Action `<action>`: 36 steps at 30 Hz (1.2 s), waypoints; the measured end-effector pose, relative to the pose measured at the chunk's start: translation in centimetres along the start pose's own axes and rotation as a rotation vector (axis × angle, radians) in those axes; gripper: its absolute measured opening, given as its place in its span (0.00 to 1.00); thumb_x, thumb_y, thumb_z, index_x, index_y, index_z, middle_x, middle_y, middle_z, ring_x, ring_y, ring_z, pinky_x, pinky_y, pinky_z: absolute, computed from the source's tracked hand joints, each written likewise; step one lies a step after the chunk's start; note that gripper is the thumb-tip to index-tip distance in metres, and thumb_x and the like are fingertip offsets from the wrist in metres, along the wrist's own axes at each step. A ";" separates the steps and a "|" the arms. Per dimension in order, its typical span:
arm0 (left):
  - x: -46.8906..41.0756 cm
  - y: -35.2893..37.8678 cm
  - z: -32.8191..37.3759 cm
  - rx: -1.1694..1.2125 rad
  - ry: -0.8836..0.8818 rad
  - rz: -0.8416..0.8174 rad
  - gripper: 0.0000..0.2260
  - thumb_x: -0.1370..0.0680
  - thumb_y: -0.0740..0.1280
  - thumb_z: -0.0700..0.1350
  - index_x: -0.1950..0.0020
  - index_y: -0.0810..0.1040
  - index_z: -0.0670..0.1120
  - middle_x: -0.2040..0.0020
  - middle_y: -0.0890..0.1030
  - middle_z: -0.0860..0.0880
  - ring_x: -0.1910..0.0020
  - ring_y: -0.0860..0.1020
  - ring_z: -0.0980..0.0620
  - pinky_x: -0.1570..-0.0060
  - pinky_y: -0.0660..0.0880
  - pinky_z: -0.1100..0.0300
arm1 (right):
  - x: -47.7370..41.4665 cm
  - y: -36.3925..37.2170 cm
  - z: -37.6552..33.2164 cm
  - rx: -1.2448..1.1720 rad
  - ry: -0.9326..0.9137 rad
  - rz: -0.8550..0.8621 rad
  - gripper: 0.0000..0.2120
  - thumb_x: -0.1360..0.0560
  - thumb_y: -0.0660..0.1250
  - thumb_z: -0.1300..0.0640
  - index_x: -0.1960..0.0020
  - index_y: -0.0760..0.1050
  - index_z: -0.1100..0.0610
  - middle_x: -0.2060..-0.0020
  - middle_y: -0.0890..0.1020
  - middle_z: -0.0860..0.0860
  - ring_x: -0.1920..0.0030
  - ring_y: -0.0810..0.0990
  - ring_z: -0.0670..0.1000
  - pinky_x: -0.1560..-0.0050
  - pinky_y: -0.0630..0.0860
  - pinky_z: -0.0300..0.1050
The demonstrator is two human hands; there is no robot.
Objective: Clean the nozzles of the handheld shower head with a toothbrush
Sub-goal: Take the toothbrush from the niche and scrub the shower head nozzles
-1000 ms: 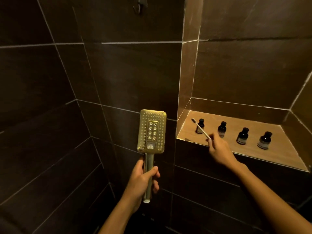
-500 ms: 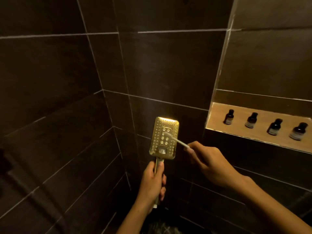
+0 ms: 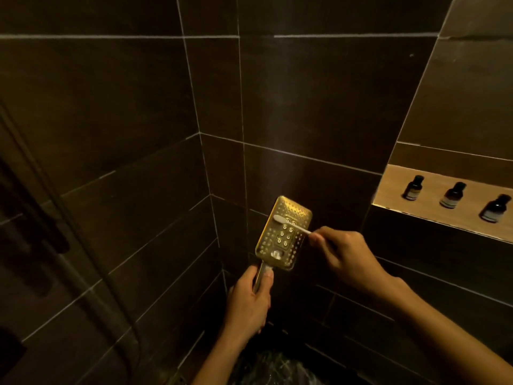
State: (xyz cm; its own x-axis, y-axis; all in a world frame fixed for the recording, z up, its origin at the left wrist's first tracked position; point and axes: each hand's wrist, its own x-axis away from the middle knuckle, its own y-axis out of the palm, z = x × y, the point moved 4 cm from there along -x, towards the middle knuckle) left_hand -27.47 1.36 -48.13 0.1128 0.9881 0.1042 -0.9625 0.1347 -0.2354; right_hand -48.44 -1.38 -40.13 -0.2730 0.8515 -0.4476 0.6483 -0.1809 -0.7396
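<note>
A gold rectangular handheld shower head point(image 3: 280, 247) faces me, its nozzle face tilted slightly right, in front of the dark tiled corner. My left hand point(image 3: 248, 300) grips its handle from below. My right hand point(image 3: 345, 258) pinches the end of a white toothbrush point(image 3: 291, 224). The brush lies across the upper part of the nozzle face, its head at the left edge, touching the nozzles.
Dark brown wall tiles surround the corner. A lit wall niche point(image 3: 388, 187) at the right holds three small dark bottles point(image 3: 413, 187). A hose or pipe point(image 3: 83, 262) runs down the left side. A dark marbled surface point(image 3: 277, 368) shows below my arms.
My right hand carried the toothbrush from the niche over to the shower head. The brush head has since slid up and left across the nozzle face. The view has turned left.
</note>
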 end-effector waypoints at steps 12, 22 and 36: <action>1.2 -1.6 -0.6 0.000 0.002 0.008 0.10 0.19 0.61 0.56 0.54 0.75 0.52 0.70 0.75 0.50 0.78 0.71 0.54 0.80 0.67 0.62 | -0.4 2.0 -1.9 -0.023 -0.091 -0.123 0.15 0.18 0.58 0.46 0.50 0.80 0.53 0.67 0.81 0.46 0.69 0.79 0.46 0.70 0.73 0.37; 2.1 -1.7 -1.1 0.065 -0.046 0.007 0.11 0.20 0.62 0.56 0.54 0.75 0.51 0.69 0.75 0.50 0.79 0.69 0.55 0.79 0.66 0.62 | 0.3 3.2 -3.1 0.030 -0.166 -0.242 0.09 0.17 0.62 0.51 0.51 0.79 0.51 0.66 0.81 0.44 0.69 0.79 0.44 0.69 0.75 0.38; 2.4 -1.9 -0.9 0.076 -0.037 -0.016 0.11 0.20 0.62 0.57 0.52 0.75 0.50 0.70 0.75 0.51 0.79 0.70 0.55 0.80 0.67 0.62 | -0.9 0.2 -1.0 0.093 -0.055 -0.032 0.13 0.18 0.59 0.48 0.52 0.79 0.53 0.68 0.80 0.46 0.71 0.79 0.45 0.71 0.75 0.42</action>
State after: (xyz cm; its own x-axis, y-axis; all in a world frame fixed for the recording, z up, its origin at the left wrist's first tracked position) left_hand -25.13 3.53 -48.35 0.1201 0.9824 0.1433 -0.9768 0.1427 -0.1595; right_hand -47.30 -1.68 -39.36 -0.3326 0.8296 -0.4485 0.5710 -0.2014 -0.7959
